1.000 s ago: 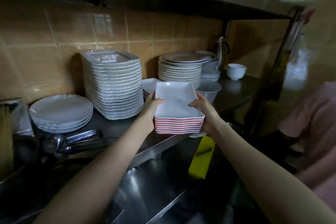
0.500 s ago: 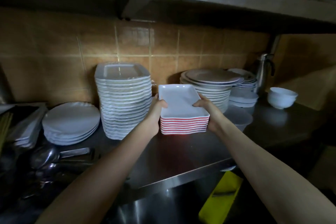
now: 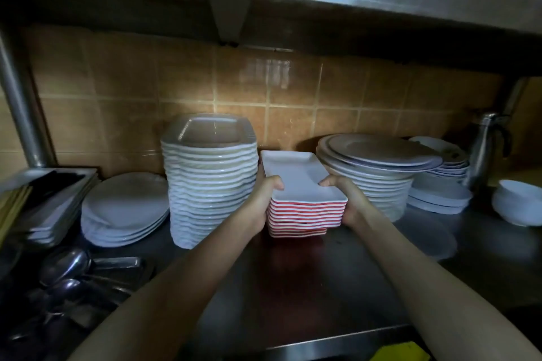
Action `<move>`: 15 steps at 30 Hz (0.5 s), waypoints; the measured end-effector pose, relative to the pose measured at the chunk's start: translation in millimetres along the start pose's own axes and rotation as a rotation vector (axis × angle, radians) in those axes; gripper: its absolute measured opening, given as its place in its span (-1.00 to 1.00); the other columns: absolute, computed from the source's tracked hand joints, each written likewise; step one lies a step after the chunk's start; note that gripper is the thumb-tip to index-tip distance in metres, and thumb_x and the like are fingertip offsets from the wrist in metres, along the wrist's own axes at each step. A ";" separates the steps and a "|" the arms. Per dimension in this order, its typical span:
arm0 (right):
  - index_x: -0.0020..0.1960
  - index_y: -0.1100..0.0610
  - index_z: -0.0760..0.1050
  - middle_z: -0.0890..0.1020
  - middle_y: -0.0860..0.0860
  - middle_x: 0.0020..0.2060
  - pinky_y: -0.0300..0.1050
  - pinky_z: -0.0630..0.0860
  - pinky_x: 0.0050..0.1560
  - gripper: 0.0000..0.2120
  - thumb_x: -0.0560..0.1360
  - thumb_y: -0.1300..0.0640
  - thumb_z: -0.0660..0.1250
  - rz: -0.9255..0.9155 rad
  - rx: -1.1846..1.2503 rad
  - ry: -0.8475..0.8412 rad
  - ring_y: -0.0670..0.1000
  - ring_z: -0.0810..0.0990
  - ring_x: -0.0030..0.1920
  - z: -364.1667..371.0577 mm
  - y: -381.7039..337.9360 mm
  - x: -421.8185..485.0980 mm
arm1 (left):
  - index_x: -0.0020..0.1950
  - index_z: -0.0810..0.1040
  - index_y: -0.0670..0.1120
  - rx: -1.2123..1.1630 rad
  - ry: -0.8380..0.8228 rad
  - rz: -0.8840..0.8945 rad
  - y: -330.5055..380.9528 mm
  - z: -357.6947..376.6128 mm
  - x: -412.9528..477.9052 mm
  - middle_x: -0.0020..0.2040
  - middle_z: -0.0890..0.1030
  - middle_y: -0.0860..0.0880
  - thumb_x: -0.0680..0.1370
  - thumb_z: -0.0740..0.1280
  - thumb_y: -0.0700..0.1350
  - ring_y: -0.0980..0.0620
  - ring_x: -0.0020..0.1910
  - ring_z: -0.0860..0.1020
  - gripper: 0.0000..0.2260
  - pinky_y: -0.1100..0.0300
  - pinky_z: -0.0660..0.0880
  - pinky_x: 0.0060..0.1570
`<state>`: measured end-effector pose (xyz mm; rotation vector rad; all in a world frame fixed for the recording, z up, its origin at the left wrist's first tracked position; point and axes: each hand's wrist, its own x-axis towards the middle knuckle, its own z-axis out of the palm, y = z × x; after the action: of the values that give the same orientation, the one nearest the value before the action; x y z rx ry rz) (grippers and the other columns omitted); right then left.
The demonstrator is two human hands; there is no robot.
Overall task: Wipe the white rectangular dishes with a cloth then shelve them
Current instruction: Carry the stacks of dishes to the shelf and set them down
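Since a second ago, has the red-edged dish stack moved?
Yes. The dish stack went back from the counter's front edge toward the wall, into the gap between the tall plate stack and the round plates.

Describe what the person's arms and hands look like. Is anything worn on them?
Both forearms are bare, with no sleeve in view. The left hand and the right hand wear no gloves; no watch, bracelet or ring shows. Most fingers are hidden, so a ring there cannot be excluded.

One left hand [image 3: 260, 206], one right hand [image 3: 351, 206], one rectangular-dish stack [image 3: 305, 212], one square-plate stack [image 3: 211, 184]
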<state>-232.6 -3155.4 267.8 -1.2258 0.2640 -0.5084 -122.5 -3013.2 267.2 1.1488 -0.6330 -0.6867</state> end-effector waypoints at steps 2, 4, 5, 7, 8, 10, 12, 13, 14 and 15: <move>0.29 0.20 0.41 0.60 0.16 -0.09 -0.11 0.54 -0.21 -0.53 0.40 0.34 0.07 0.014 0.016 -0.008 0.10 0.60 -0.19 -3.2 0.3 7.7 | 0.35 0.39 0.00 0.010 0.018 0.005 -2.9 1.3 7.0 0.20 0.59 -0.14 0.17 0.30 -0.13 -0.17 0.17 0.56 -0.30 -0.15 0.49 0.22; 0.24 0.18 0.43 0.62 0.14 -0.16 -0.14 0.54 -0.26 -0.56 0.42 0.35 0.04 0.028 0.034 -0.013 0.09 0.61 -0.24 -6.0 0.2 13.6 | 0.38 0.36 -0.02 0.028 0.038 0.012 -4.1 3.0 12.9 0.20 0.58 -0.15 0.18 0.28 -0.16 -0.16 0.16 0.56 -0.28 -0.09 0.52 0.18; 0.22 0.18 0.44 0.63 0.13 -0.18 -0.14 0.54 -0.26 -0.57 0.41 0.33 0.06 0.033 0.037 -0.008 0.08 0.61 -0.24 -7.3 0.1 16.6 | 0.38 0.36 -0.03 0.027 0.051 0.012 -5.4 3.1 16.6 0.20 0.58 -0.16 0.18 0.27 -0.16 -0.17 0.14 0.57 -0.28 -0.07 0.53 0.15; 0.24 0.17 0.45 0.60 0.16 -0.13 -0.11 0.53 -0.21 -0.54 0.35 0.29 0.14 0.030 0.029 0.018 0.10 0.60 -0.21 -9.2 1.1 21.8 | 0.36 0.38 -0.04 0.018 0.066 -0.001 -7.6 4.2 21.5 0.16 0.59 -0.17 0.19 0.25 -0.17 -0.18 0.11 0.58 -0.31 -0.01 0.55 0.05; 0.25 0.17 0.44 0.59 0.17 -0.11 -0.10 0.52 -0.19 -0.52 0.33 0.28 0.16 0.032 0.025 0.031 0.11 0.59 -0.19 -10.7 2.4 24.6 | 0.34 0.38 -0.04 0.017 0.071 -0.008 -8.4 5.0 23.2 0.14 0.60 -0.17 0.19 0.25 -0.17 -0.18 0.09 0.59 -0.32 0.02 0.54 0.01; 0.23 0.19 0.45 0.60 0.16 -0.14 -0.11 0.52 -0.23 -0.51 0.30 0.27 0.18 0.042 0.025 0.051 0.09 0.60 -0.22 -13.6 5.1 29.2 | 0.32 0.39 -0.05 0.014 0.077 -0.016 -11.2 5.5 27.3 0.13 0.60 -0.18 0.19 0.25 -0.17 -0.18 0.08 0.59 -0.34 0.04 0.54 -0.02; 0.16 0.21 0.46 0.62 0.13 -0.23 -0.16 0.52 -0.29 -0.59 0.33 0.29 0.16 0.049 0.036 0.047 0.07 0.61 -0.28 -16.5 6.9 32.8 | 0.31 0.39 -0.06 0.030 0.074 -0.022 -14.1 5.6 31.2 0.12 0.60 -0.19 0.19 0.26 -0.16 -0.18 0.08 0.59 -0.35 0.02 0.54 0.01; 0.10 0.22 0.47 0.63 0.11 -0.29 -0.19 0.52 -0.33 -0.67 0.38 0.31 0.12 0.054 0.043 0.040 0.05 0.60 -0.32 -18.1 7.7 35.0 | 0.32 0.39 -0.05 0.037 0.078 -0.030 -15.7 5.1 34.0 0.12 0.59 -0.19 0.19 0.26 -0.15 -0.18 0.09 0.59 -0.35 0.01 0.54 0.03; 0.04 0.22 0.47 0.62 0.09 -0.34 -0.21 0.51 -0.37 -0.71 0.41 0.34 0.07 0.057 0.053 0.032 0.03 0.60 -0.36 -18.8 8.3 36.2 | 0.32 0.38 -0.04 0.040 0.086 -0.042 -17.3 4.7 36.4 0.13 0.59 -0.18 0.18 0.26 -0.14 -0.18 0.09 0.58 -0.33 -0.01 0.54 0.05; 0.01 0.21 0.47 0.62 0.08 -0.37 -0.22 0.50 -0.39 -0.71 0.43 0.36 0.04 0.055 0.059 0.030 0.03 0.60 -0.38 -20.0 9.0 37.8 | 0.33 0.38 -0.03 0.038 0.097 -0.050 -19.4 4.3 39.5 0.13 0.59 -0.18 0.17 0.26 -0.15 -0.18 0.09 0.58 -0.32 -0.03 0.54 0.07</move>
<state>-207.2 -3188.9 255.7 -1.1510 0.3049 -0.4838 -103.7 -3050.8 253.8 1.2291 -0.5387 -0.6597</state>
